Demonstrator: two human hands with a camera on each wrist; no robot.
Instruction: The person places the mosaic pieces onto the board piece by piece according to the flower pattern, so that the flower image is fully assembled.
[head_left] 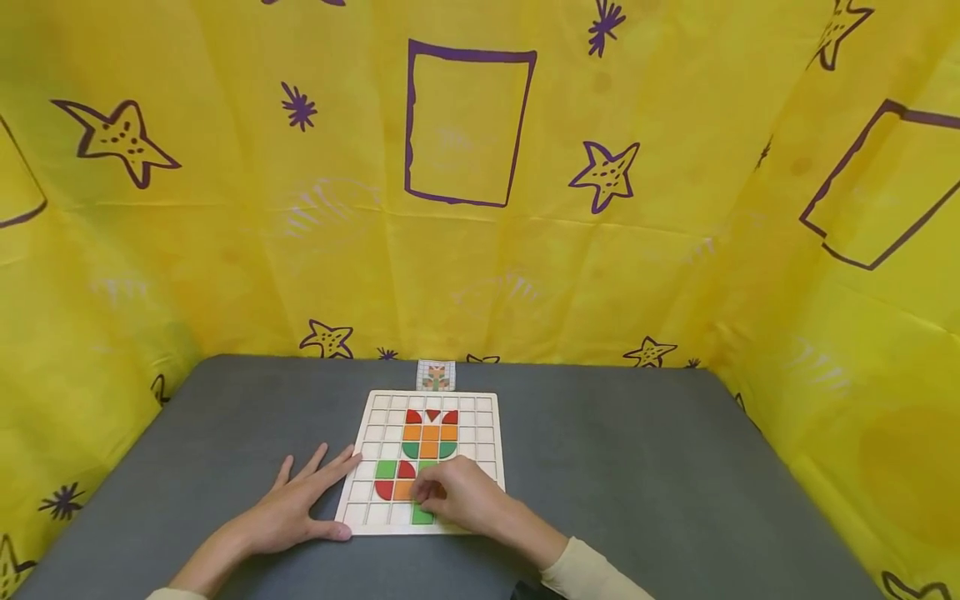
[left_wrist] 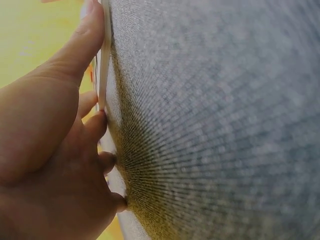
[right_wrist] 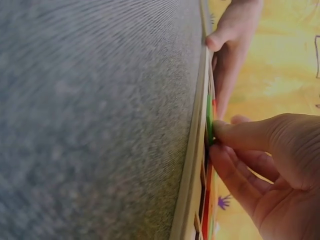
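A white wooden grid board [head_left: 486, 454] lies on the grey table, with colored tiles set in its squares. Near the top are red, orange and green tiles [head_left: 430, 447]; lower left sits a cluster of green, red and orange tiles [head_left: 385, 489]. My left hand [head_left: 285, 512] spreads its fingers along the board's left side, its thumb on the near corner. Over the lower right part of the board, my right hand [head_left: 468, 498] bends its fingers. In the right wrist view, its thumb and fingertips [right_wrist: 220, 129] come together at a green tile [right_wrist: 209, 117]. The squares beneath that hand are hidden.
A small printed card [head_left: 437, 383] with a grid pattern lies just beyond the board. Yellow cloth [head_left: 472, 275] with purple drawings hangs behind the table [head_left: 637, 467] and along both sides. A dark object [head_left: 534, 590] shows beside the right sleeve.
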